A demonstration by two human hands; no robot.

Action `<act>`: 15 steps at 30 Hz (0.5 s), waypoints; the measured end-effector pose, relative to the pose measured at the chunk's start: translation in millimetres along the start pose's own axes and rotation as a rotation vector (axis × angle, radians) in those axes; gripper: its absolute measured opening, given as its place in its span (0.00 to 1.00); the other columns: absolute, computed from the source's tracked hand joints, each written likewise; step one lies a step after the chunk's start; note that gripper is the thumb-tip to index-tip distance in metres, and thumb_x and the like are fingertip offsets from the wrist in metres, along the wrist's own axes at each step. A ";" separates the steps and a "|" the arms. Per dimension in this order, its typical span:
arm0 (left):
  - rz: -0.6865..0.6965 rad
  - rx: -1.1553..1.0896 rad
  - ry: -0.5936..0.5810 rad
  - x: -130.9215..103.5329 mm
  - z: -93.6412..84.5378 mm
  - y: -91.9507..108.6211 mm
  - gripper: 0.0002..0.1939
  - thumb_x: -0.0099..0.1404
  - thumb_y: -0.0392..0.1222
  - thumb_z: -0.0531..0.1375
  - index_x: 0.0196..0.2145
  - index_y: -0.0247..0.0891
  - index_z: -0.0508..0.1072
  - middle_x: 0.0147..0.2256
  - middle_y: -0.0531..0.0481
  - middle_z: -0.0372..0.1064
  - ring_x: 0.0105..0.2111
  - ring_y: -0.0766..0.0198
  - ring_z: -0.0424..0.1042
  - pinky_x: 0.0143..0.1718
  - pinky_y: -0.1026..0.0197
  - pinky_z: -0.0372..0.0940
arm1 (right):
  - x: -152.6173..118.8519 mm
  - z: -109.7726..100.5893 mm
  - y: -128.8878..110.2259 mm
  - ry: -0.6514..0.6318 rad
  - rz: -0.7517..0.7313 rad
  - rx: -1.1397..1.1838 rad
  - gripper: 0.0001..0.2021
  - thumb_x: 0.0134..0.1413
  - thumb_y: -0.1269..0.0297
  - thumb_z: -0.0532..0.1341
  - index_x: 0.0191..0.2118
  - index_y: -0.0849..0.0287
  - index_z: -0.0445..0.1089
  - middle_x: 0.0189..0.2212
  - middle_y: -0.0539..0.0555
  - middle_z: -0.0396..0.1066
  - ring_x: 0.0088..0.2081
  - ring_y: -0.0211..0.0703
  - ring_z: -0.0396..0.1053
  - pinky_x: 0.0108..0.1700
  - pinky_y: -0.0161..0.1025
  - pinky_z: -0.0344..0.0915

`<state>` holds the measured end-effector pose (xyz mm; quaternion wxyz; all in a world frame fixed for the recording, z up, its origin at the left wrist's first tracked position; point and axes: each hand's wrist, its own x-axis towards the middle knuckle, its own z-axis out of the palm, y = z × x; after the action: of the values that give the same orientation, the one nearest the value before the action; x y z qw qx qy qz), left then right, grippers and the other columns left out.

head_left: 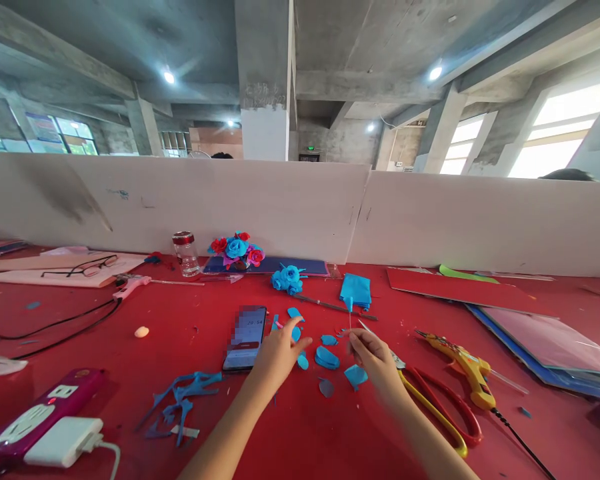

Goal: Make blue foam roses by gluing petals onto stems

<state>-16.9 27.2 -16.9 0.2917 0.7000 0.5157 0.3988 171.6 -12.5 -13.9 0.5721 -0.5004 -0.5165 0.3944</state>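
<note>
My right hand pinches a thin stem with a small blue paper bud at its top, held upright. My left hand is just right of the phone, its thumb and forefinger apart above loose blue paper petals. One petal lies just past its fingertips. Between the hands is a stack of curved blue petals, with a square blue piece near my right wrist. Scissors with red and yellow handles lie beside my right forearm, partly hidden by it.
A yellow glue gun lies at right, a pink one at left. Finished blue flowers, a flower arrangement, a glass jar and blue sheets stand farther back. Blue scraps and a power strip are front left.
</note>
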 end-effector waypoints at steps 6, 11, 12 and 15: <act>-0.014 -0.548 -0.227 -7.0 19.9 28.8 0.13 0.54 0.47 0.59 0.34 0.39 0.77 0.35 0.46 0.75 0.38 0.56 0.71 0.40 0.59 0.63 | -4.8 11.2 -1.7 -0.199 -0.054 0.005 0.17 0.49 0.49 0.56 0.26 0.59 0.67 0.18 0.47 0.61 0.20 0.34 0.54 0.24 0.33 0.52; -0.172 -0.772 -0.049 -16.0 39.5 33.3 0.11 0.48 0.46 0.64 0.28 0.37 0.77 0.30 0.46 0.75 0.35 0.57 0.72 0.38 0.59 0.64 | -9.7 20.0 1.8 -0.237 -0.061 -0.068 0.18 0.49 0.49 0.56 0.23 0.60 0.65 0.19 0.48 0.61 0.22 0.35 0.57 0.27 0.34 0.56; -0.182 -0.789 -0.015 -16.9 41.3 32.9 0.11 0.48 0.47 0.64 0.27 0.36 0.77 0.30 0.47 0.75 0.34 0.58 0.72 0.37 0.60 0.65 | -10.1 21.9 2.2 -0.254 -0.053 -0.084 0.18 0.49 0.49 0.55 0.23 0.60 0.66 0.19 0.48 0.62 0.23 0.35 0.59 0.27 0.35 0.57; -0.146 -0.791 0.048 -18.3 41.9 33.1 0.12 0.50 0.48 0.63 0.27 0.36 0.75 0.29 0.47 0.75 0.33 0.58 0.72 0.36 0.60 0.66 | -8.7 20.0 -0.1 -0.282 -0.071 -0.203 0.15 0.51 0.53 0.53 0.31 0.60 0.68 0.26 0.53 0.68 0.28 0.41 0.65 0.32 0.38 0.62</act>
<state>32.5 0.0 -15.9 0.5542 0.4857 0.3773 0.5609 150.6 -17.7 -16.2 0.4543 -0.4768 -0.6460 0.3860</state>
